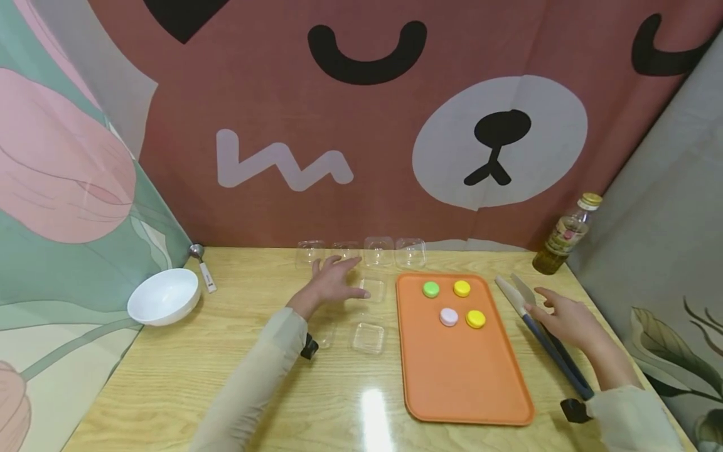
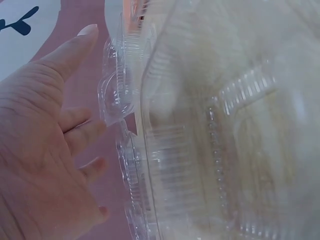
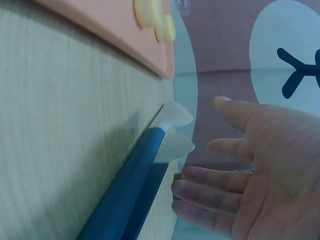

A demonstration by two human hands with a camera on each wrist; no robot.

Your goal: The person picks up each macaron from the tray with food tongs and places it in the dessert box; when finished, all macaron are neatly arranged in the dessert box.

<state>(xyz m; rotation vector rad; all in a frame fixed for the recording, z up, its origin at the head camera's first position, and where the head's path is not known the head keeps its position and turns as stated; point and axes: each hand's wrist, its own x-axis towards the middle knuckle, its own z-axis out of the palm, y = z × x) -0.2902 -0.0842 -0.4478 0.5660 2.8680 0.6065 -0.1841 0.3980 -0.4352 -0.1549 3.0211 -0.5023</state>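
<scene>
My left hand (image 1: pixel 330 282) hovers with fingers spread over a group of clear plastic boxes (image 1: pixel 368 339). In the left wrist view, a clear box (image 2: pixel 215 150) fills the foreground, and the left palm (image 2: pixel 40 145) holds nothing. On the right, my right hand (image 1: pixel 567 320) is beside blue-handled tongs (image 1: pixel 545 342) with pale tips. The right wrist view shows a gap between the loosely extended right fingers (image 3: pixel 215 195) and the tongs (image 3: pixel 125 185). An orange tray (image 1: pixel 460 383) between the hands bears a green macaron (image 1: pixel 431 289), a pale pink macaron (image 1: pixel 449 317) and two yellow macarons (image 1: pixel 476 319).
More clear boxes (image 1: pixel 379 251) stand along the back edge by the printed curtain. A white bowl (image 1: pixel 164 298) and a metal scoop (image 1: pixel 203 269) with a white handle are at the left. An oil bottle (image 1: pixel 562 238) with a yellow cap stands at the back right.
</scene>
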